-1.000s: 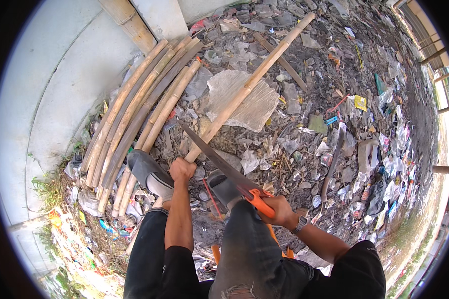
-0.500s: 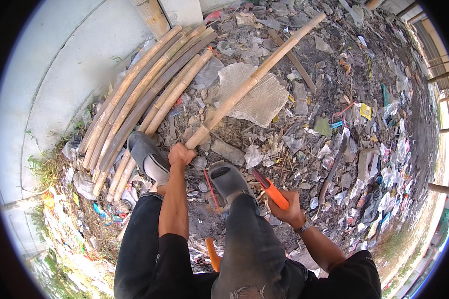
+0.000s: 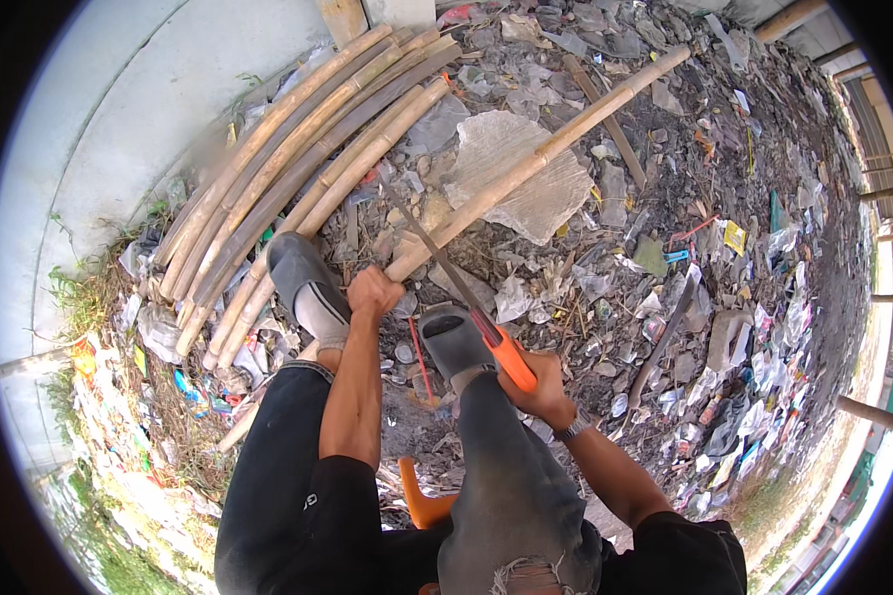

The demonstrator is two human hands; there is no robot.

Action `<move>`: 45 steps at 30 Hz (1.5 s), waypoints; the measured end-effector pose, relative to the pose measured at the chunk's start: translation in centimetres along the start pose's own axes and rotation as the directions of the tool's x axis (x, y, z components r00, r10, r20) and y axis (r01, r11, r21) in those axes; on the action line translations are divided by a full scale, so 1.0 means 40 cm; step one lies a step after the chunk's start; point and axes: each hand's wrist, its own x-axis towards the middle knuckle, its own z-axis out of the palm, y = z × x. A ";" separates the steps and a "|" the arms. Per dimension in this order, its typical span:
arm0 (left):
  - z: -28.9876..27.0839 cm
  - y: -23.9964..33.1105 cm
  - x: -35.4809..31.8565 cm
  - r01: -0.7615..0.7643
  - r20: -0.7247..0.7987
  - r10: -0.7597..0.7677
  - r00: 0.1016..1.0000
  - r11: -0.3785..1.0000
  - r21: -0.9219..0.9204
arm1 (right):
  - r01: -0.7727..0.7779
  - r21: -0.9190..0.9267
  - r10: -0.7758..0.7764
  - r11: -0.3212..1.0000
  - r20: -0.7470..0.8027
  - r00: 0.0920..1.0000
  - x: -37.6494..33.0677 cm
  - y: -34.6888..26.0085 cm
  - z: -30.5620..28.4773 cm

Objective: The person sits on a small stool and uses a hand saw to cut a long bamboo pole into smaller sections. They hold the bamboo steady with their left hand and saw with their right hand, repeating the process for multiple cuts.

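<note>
My left hand (image 3: 374, 293) is closed around the near end of a bamboo pole (image 3: 566, 139), which slants away to the far right. In my right hand (image 3: 544, 387) is a handsaw (image 3: 511, 359), gripped by its orange handle. Its long, narrow blade (image 3: 454, 278) crosses the pole just beyond my left hand. Whether the teeth touch the bamboo I cannot tell. Grey clog-like shoes (image 3: 311, 288) are on my feet, one on either side of the pole's near end.
Several bamboo poles (image 3: 298, 159) lie side by side at the left, along a pale wall (image 3: 119, 99). A flat, broken slab (image 3: 501, 198) sits under the pole. Litter and rubble cover the ground. An orange curved piece (image 3: 422, 501) shows between my legs.
My right hand has moved left and slightly up with the saw, and the blade now crosses the pole. My left hand still grips the pole; the whole view has shifted a little.
</note>
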 end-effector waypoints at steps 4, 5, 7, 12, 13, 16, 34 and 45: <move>0.023 0.020 -0.010 0.020 -0.011 -0.021 1.000 0.999 -0.045 | -0.021 0.074 0.031 0.997 -0.133 0.991 0.278 -0.030 0.090; -0.007 0.039 0.043 0.028 0.010 -0.028 1.000 1.000 -0.008 | -0.029 0.088 0.038 0.996 -0.093 0.995 0.296 -0.024 0.078; 0.022 0.029 -0.017 0.020 -0.035 -0.021 0.999 0.999 -0.031 | -0.016 0.091 0.026 0.996 -0.104 0.994 0.250 -0.043 0.075; 0.014 0.009 -0.016 0.025 -0.048 -0.026 0.999 0.999 -0.022 | 0.097 -0.033 -0.101 0.995 -0.154 0.983 0.103 -0.190 -0.038; 0.008 0.005 -0.014 0.052 -0.043 -0.054 0.998 0.998 -0.029 | 0.077 -0.061 -0.085 0.995 -0.141 0.986 0.076 -0.205 -0.063; -0.001 0.014 -0.019 0.041 -0.038 -0.042 0.998 0.999 -0.032 | -0.011 -0.117 -0.005 0.993 -0.135 0.991 0.001 -0.213 -0.100; 0.014 -0.015 -0.007 0.024 -0.060 -0.028 0.998 0.998 -0.058 | -0.168 -0.125 0.167 0.978 -0.019 0.986 -0.270 -0.174 -0.160; 0.025 0.005 -0.022 0.027 -0.055 -0.031 0.998 0.997 -0.070 | -0.013 0.012 0.014 1.000 -0.120 0.993 0.210 -0.025 0.085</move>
